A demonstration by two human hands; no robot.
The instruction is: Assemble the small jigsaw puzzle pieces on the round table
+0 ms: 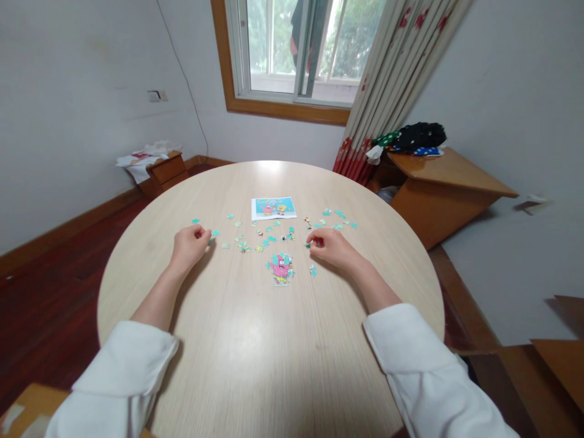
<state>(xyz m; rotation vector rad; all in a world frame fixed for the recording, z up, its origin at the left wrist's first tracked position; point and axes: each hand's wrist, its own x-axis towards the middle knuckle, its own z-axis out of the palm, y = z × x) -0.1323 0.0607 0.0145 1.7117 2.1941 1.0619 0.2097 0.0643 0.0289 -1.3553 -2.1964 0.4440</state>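
A partly joined jigsaw puzzle [280,272] with a pink cartoon starfish lies in the middle of the table, between and a little nearer than my hands. My right hand [332,246] is closed in a pinch to its upper right, with a small teal puzzle piece [308,245] at the fingertips. To the left, my left hand [189,246] rests with curled fingers beside a loose teal piece [215,233]; anything inside its grip is hidden. Several loose pieces [269,241] are scattered between the hands. Behind them lies a reference picture [274,208] with two cartoon figures.
The round wooden table [237,359] has more teal pieces [338,214] at the back right and a small joined cluster [312,270] below my right hand. Beyond the table stand a wooden cabinet [451,173] with clothes on it, a curtain [383,79] and a window.
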